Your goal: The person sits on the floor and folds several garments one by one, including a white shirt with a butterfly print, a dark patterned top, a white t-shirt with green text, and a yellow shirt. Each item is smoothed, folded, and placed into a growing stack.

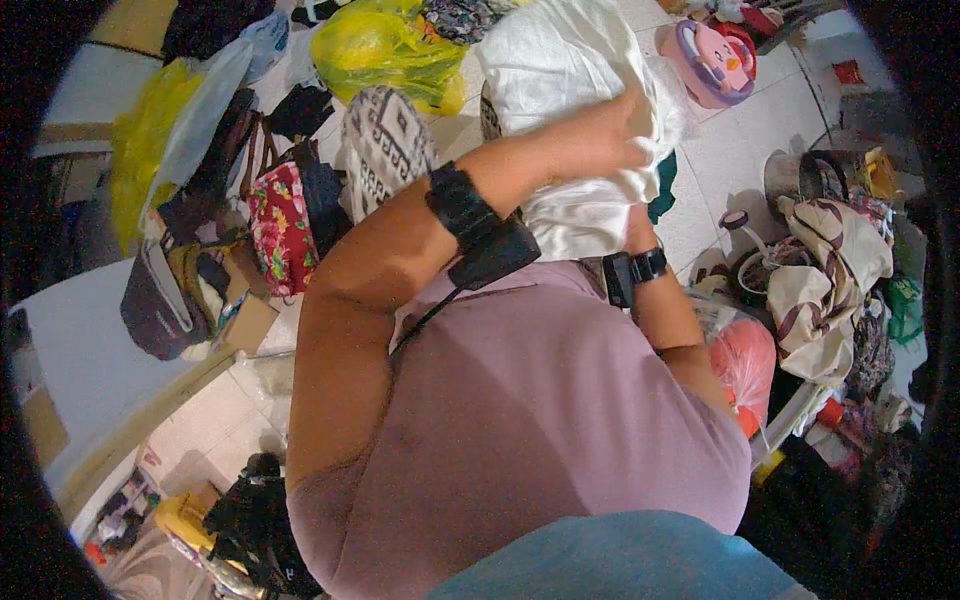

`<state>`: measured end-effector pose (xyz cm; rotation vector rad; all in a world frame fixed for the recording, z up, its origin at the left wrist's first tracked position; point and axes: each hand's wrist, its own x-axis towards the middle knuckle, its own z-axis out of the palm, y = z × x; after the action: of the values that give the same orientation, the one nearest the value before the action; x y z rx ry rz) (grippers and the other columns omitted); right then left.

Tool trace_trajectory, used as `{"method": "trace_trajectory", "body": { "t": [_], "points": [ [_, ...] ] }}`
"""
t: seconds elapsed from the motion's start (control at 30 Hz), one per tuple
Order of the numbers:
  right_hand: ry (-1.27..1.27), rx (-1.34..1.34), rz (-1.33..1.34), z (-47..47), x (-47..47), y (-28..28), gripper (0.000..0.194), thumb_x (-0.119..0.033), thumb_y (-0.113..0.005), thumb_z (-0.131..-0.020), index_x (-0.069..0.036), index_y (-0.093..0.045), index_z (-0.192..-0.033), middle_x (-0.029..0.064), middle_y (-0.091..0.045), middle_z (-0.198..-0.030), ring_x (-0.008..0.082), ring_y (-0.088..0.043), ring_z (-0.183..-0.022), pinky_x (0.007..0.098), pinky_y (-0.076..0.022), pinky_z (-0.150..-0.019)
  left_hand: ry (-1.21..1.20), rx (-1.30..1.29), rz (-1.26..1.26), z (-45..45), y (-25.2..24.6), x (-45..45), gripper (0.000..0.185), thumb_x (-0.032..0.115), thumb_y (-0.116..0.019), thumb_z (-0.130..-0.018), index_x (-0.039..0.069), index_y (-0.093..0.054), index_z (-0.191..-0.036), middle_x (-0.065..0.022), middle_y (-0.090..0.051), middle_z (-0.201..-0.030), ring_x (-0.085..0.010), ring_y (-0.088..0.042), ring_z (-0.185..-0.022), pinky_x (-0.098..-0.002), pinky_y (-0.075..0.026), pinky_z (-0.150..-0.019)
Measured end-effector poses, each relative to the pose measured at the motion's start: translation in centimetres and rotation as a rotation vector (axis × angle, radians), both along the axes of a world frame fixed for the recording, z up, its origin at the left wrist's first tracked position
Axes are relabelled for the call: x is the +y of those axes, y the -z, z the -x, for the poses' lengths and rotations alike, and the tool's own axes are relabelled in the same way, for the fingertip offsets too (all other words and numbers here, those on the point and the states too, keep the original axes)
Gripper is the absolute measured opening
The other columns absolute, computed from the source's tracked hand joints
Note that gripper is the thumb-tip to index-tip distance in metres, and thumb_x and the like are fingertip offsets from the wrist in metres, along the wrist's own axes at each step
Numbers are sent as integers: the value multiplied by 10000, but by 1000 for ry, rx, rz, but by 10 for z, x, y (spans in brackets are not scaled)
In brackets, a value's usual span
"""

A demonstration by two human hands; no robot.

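Note:
A white cloth (570, 71) lies over my lap and reaches forward, its right edge in loose folds. Across it stretches my left arm, and my left hand (611, 139), blurred by motion, touches the folds near that edge. I cannot tell how its fingers are closed. My right hand (640, 227) is at the near right corner of the cloth, with its fingers hidden by the fabric. Both wrists wear black straps with dark devices. One knee in black-and-white patterned trousers (386, 146) shows left of the cloth. A dark green cloth (664, 187) lies just right of the white one.
Yellow plastic bags (390, 56) lie ahead. A floral red bag (281, 229), an open cardboard box (251, 322) and a pale tabletop (90, 360) are at left. At right are a pink and purple toy-like tub (709, 64), a cream fabric bundle (810, 322) and a red plastic-wrapped bundle (742, 367).

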<state>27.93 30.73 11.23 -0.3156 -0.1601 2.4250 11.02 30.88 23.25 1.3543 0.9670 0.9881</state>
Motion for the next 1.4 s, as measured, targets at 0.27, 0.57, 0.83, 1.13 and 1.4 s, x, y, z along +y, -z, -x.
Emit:
{"method": "trace_trajectory", "body": {
  "t": [0.27,0.57,0.83,1.13,1.4],
  "points": [
    [115,-456,15,-41,-15,41,718,-555,-310,-978,-38,-305,-1476,174,-405,-1471,353,-430,-1321,484,-339,-1115,143,489,-240,28,71,-18,395,185,-689,-850,-5,-613,-1188,-165,-630,-1167,-288,-596,-1110,-358,-454,-977],
    [-68,-89,222,-49,-30,26,542,-364,-361,-992,-22,-413,-1410,158,-519,-1380,318,-519,-1250,457,-391,-1089,-667,715,40,97,115,85,893,478,-835,-627,-123,-516,-1206,-299,-620,-1116,-380,-632,-1008,-422,-505,-880],
    [100,-171,129,-87,-56,-16,447,-261,-544,-940,17,-523,-1288,157,-595,-1280,291,-588,-1167,449,-439,-1046,-504,622,16,99,111,91,567,351,-795,-658,-63,-665,-1022,-206,-694,-970,-316,-670,-901,-378,-513,-832],
    [-85,-670,-119,-36,-6,-36,455,-26,-716,-763,-4,-561,-1191,71,-655,-1020,237,-665,-888,366,-561,-773,-391,-32,84,59,18,70,460,62,-645,-823,-54,-497,-1243,-131,-604,-1056,-235,-594,-919,-378,-476,-789],
    [289,-935,-1287,-62,131,-91,439,-211,-760,-769,-26,-626,-1144,118,-615,-1192,234,-594,-1089,329,-476,-908,-611,-297,-321,127,-58,4,359,118,-688,-836,3,-580,-1158,-75,-636,-906,-198,-592,-757,-329,-475,-714]
  ]
}}
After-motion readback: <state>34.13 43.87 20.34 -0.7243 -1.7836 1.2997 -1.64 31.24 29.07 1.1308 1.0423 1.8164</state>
